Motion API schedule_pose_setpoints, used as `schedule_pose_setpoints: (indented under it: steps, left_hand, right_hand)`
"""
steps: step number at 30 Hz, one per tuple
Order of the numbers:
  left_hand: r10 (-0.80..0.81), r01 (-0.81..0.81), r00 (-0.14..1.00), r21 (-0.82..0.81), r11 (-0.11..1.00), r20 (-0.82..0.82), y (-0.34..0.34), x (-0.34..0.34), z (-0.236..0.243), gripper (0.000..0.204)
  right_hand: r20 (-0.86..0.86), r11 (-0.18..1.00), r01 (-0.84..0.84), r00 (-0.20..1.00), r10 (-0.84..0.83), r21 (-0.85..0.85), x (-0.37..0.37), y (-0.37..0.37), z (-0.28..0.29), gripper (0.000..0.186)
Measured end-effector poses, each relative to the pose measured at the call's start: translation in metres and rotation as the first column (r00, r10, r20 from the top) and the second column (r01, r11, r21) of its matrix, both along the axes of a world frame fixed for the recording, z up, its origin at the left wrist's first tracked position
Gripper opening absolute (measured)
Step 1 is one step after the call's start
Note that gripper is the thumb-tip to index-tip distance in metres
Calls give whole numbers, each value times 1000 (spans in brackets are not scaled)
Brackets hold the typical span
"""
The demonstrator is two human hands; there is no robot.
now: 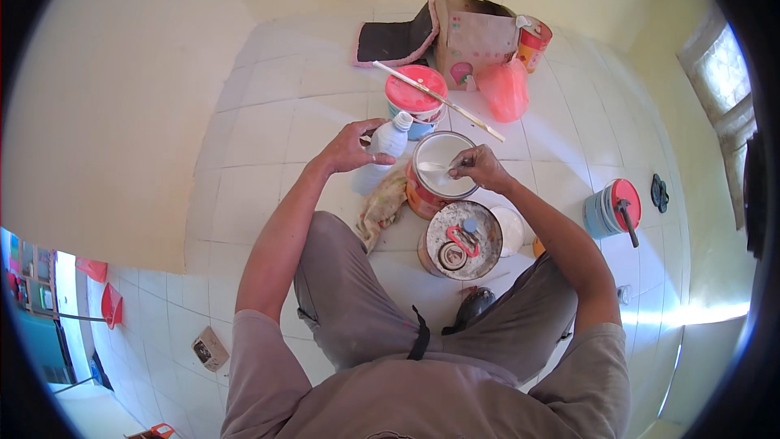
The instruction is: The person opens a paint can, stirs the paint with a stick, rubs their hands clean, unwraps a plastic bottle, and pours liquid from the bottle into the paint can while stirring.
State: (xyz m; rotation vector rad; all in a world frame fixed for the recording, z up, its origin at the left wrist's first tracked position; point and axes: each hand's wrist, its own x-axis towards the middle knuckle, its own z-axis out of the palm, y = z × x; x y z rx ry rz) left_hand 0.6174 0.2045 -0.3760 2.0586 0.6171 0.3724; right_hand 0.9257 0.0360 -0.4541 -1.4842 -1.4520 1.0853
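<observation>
My left hand is closed around a pale, translucent plastic bottle, its neck tilted slightly up and to the right. The bottle is held beside an open paint can with white contents. Above the can's right side, the fingers of my right hand are pinched together. A small white shape shows at their tips against the white contents; I cannot make out what it is. Just nearer me stands a round metal tin, its top smeared white, with a red handle and a blue cap. A stained rag lies left of the cans.
Beyond the can, a stick rests across a red-lidded bucket. Farther back are a cardboard box, a pink plastic bag and a red-yellow can. At right, a hammer lies on another bucket.
</observation>
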Motion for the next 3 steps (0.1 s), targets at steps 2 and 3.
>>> schedule_pose_setpoints:
  steps: [2, 3]
  left_hand:
    - [14, -14, 1000, -16, 1000, -25, 1, -3, -2, 86]
    - [15, -16, 1000, -13, 1000, -21, 2, -2, 0, 86]
  right_hand:
    - [-96, 998, -39, 994, 43, 44, -4, 3, -3, 11]
    - [-30, 996, -62, 998, 64, 63, -3, 5, -4, 10]
